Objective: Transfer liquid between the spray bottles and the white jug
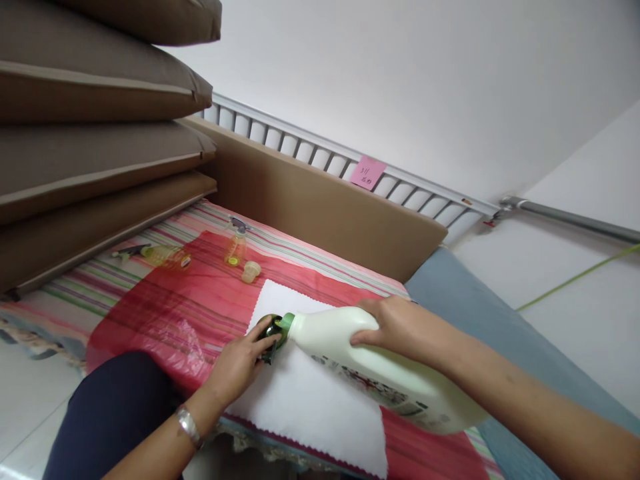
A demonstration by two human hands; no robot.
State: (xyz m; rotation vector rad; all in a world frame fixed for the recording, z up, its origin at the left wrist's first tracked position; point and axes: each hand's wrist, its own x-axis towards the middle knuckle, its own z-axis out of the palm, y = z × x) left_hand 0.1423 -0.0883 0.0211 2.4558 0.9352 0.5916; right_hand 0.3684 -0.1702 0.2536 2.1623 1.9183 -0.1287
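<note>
A large white detergent bottle (pixel 385 370) lies tipped on its side over a white cloth (pixel 310 400), its green neck pointing left. My right hand (pixel 400 327) grips the bottle's upper body. My left hand (pixel 243 360) holds a dark green cap (pixel 271 331) right at the bottle's mouth, fingers pinched around it. A silver bracelet (pixel 189 424) sits on my left wrist.
The cloth lies on a red plastic sheet (pixel 165 307) over a striped cover. A small upright spray bottle (pixel 236 243), a pale cap (pixel 251 271) and a lying yellow bottle (pixel 163 255) sit farther back. Brown cushions (pixel 90 133) stack at left; a cardboard panel (pixel 325 207) stands behind.
</note>
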